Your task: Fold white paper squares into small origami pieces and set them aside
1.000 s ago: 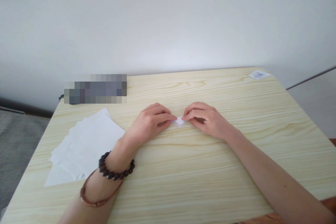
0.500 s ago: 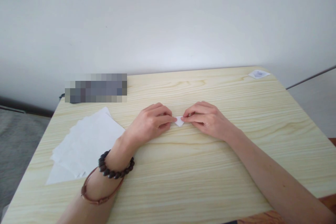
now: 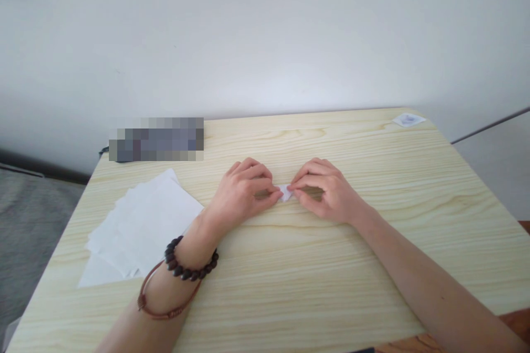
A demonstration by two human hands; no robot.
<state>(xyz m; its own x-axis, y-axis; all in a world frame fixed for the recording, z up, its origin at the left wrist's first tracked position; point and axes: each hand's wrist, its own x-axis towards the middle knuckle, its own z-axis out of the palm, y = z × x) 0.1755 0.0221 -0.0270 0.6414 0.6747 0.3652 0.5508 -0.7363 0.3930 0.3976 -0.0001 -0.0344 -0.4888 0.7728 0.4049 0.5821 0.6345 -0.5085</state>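
Note:
A small folded piece of white paper lies at the middle of the table, between my two hands. My left hand pinches its left side with thumb and index finger. From the right, my right hand grips the other side in the same way, its fingertips close to those of the left. Both hands are low over the table, and the fingertips cover part of the paper. A dark beaded bracelet and a brown cord circle my left wrist.
Fanned sheets of white paper lie on the light wooden table, partly under my left forearm. A blurred-out dark object sits at the back left. Near the far right corner is a folded white paper piece. A wall stands behind.
The thumbs have shifted on the small folded paper, the left one now further over its face and the right one lower. The whole view has moved slightly.

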